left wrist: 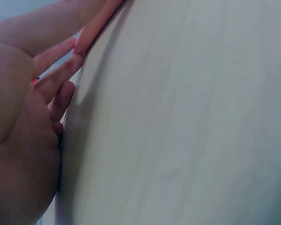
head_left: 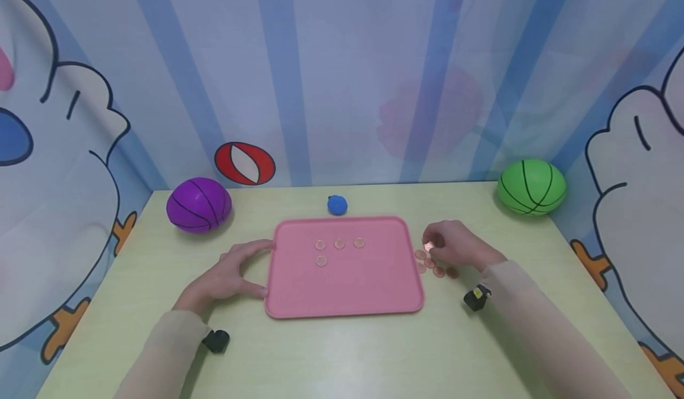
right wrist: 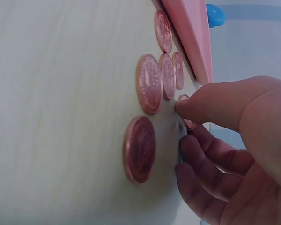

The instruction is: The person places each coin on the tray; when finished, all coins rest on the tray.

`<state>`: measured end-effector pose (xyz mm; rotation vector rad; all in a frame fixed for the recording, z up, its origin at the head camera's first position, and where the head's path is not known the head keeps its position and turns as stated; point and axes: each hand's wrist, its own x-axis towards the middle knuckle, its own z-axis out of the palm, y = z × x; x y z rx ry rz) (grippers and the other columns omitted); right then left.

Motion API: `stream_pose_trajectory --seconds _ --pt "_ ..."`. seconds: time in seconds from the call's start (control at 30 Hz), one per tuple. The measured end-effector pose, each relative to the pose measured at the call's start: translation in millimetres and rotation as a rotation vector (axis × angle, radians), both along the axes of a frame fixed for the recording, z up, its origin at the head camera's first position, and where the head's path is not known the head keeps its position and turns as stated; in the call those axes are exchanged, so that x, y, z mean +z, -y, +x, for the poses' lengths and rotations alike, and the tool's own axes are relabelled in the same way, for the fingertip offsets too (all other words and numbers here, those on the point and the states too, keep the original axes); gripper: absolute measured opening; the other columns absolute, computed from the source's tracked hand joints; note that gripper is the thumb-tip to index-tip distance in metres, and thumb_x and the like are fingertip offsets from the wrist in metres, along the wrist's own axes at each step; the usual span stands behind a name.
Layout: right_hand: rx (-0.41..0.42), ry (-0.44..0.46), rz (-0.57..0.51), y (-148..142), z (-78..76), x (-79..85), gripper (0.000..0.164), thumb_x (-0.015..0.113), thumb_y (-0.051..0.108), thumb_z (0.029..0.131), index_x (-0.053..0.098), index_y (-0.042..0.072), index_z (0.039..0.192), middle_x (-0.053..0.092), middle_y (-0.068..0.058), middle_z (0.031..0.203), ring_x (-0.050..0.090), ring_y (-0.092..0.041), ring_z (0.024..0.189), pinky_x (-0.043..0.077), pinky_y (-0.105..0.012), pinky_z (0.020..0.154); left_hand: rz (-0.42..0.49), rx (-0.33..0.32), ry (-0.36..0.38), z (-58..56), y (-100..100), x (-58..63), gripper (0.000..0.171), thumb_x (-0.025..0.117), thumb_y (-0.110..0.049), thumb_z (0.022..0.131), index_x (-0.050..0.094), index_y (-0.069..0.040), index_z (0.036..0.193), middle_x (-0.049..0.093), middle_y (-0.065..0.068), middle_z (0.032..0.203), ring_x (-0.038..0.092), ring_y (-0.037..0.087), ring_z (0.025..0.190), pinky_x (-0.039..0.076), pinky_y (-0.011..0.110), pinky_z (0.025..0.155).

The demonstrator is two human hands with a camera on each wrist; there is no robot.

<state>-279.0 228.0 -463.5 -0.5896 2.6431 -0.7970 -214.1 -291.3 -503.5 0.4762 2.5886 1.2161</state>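
A pink tray lies flat on the table, bearing several copper coins: three in a row and one coin below the left one. My left hand rests at the tray's left side, thumb and forefinger spread and touching its rim. To the right of the tray, my right hand pinches a copper coin between thumb and fingers, low over the table. Several more coins lie beside that hand; in the right wrist view a darker coin is nearest the camera, and another coin lies close to the tray's edge.
Behind the tray sits a small blue ball-like object. A purple ball stands at the table's back left, a green ball at the back right. A striped curtain closes off the rear.
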Motion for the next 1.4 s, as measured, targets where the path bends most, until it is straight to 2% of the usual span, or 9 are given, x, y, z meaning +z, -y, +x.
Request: stream_pose_trajectory --seconds 0.2,0.37,0.57,0.73,1.0,1.23,1.4 --pt "-0.038 -0.004 -0.006 0.1 1.6 -0.9 0.013 0.065 -0.004 0.092 0.068 0.004 0.103 0.069 -0.008 0.087 0.062 -0.018 0.054 0.057 -0.034 0.055 0.006 0.012 0.018 0.3 -1.1 0.1 0.107 0.099 -0.039 0.066 0.047 -0.032 0.158 0.039 0.001 0.166 0.024 0.035 0.154 0.005 0.073 0.123" --pt "-0.039 -0.032 -0.002 -2.7 1.2 -0.8 0.015 0.068 -0.003 0.09 0.071 0.006 0.102 0.069 -0.007 0.091 0.063 -0.017 0.068 0.058 -0.032 0.062 0.012 0.007 0.017 0.1 -0.8 -0.2 0.107 0.099 -0.037 0.066 0.046 -0.031 0.159 0.039 0.001 0.166 0.024 0.035 0.154 0.005 0.073 0.122" --pt "-0.015 -0.05 -0.032 -5.7 1.7 -0.5 0.014 0.067 -0.003 0.09 0.07 0.006 0.1 0.07 -0.006 0.092 0.065 -0.017 0.072 0.057 -0.033 0.068 0.007 0.009 0.021 0.1 -1.1 1.1 0.106 0.099 -0.038 0.067 0.046 -0.031 0.159 0.038 0.002 0.167 0.023 0.035 0.154 0.009 0.074 0.122" --pt "-0.005 -0.095 -0.009 -6.8 1.5 -1.5 0.018 0.067 -0.002 0.09 0.071 0.007 0.104 0.07 -0.004 0.093 0.065 -0.017 0.082 0.056 -0.035 0.076 0.004 0.015 0.028 0.6 -1.2 2.2 0.106 0.099 -0.039 0.067 0.046 -0.031 0.159 0.038 0.001 0.166 0.023 0.035 0.154 0.012 0.074 0.121" --pt "-0.019 -0.066 0.013 -8.7 1.6 0.8 0.022 0.071 0.001 0.092 0.076 0.001 0.113 0.074 -0.007 0.099 0.068 -0.019 0.089 0.059 -0.039 0.083 0.015 0.015 0.027 1.1 -1.0 2.3 0.106 0.099 -0.037 0.066 0.047 -0.029 0.159 0.039 0.002 0.166 0.024 0.035 0.153 0.011 0.074 0.122" --pt "0.027 -0.093 0.007 -12.1 3.2 4.3 0.025 0.073 -0.003 0.09 0.077 -0.004 0.115 0.076 -0.015 0.105 0.073 -0.027 0.095 0.062 -0.045 0.087 0.013 0.017 0.03 0.8 -1.7 1.8 0.106 0.099 -0.039 0.066 0.047 -0.032 0.158 0.039 0.001 0.166 0.024 0.035 0.153 0.012 0.075 0.121" --pt "0.031 -0.091 0.009 -13.8 1.9 2.7 0.025 0.072 -0.003 0.091 0.076 -0.005 0.116 0.076 -0.017 0.108 0.074 -0.03 0.1 0.062 -0.046 0.09 0.007 0.006 0.02 0.7 -1.5 1.6 0.106 0.099 -0.04 0.066 0.046 -0.032 0.159 0.039 0.001 0.166 0.024 0.035 0.153 0.012 0.075 0.121"
